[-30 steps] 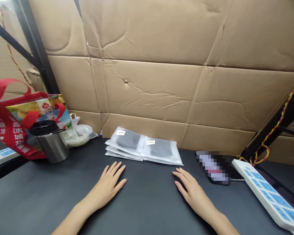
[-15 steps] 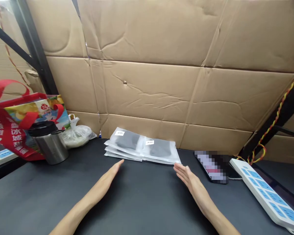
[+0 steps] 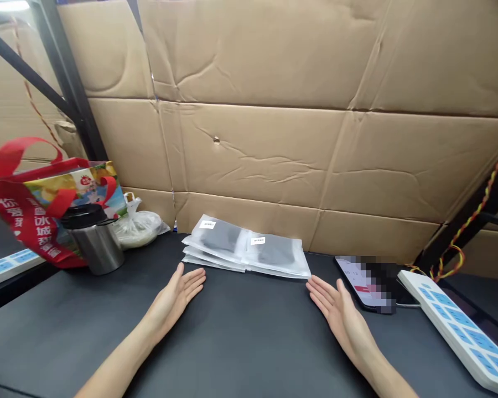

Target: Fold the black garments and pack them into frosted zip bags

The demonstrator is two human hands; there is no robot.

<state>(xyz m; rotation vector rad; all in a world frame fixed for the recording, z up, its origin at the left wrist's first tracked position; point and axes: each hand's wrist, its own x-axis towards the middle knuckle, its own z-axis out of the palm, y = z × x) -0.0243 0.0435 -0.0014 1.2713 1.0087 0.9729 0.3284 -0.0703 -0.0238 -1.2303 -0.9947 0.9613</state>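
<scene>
My left hand (image 3: 177,296) rests on the dark table (image 3: 249,342), palm turned up, fingers spread, holding nothing. My right hand (image 3: 341,312) lies further right, also palm up and open. Just beyond both hands sits a stack of frosted plastic bags (image 3: 244,253) with dark items inside and small white labels. Neither hand touches the stack; the fingertips are a short way in front of it.
A steel flask with a black lid (image 3: 94,239) stands at the left beside a red printed tote bag (image 3: 41,210) and a knotted plastic bag (image 3: 138,228). A phone (image 3: 367,282) and a white power strip (image 3: 460,329) lie at the right. Cardboard sheets (image 3: 274,138) wall the back.
Both hands went from lying palm down, through an edge-on turn, to palm up. They also spread slightly apart.
</scene>
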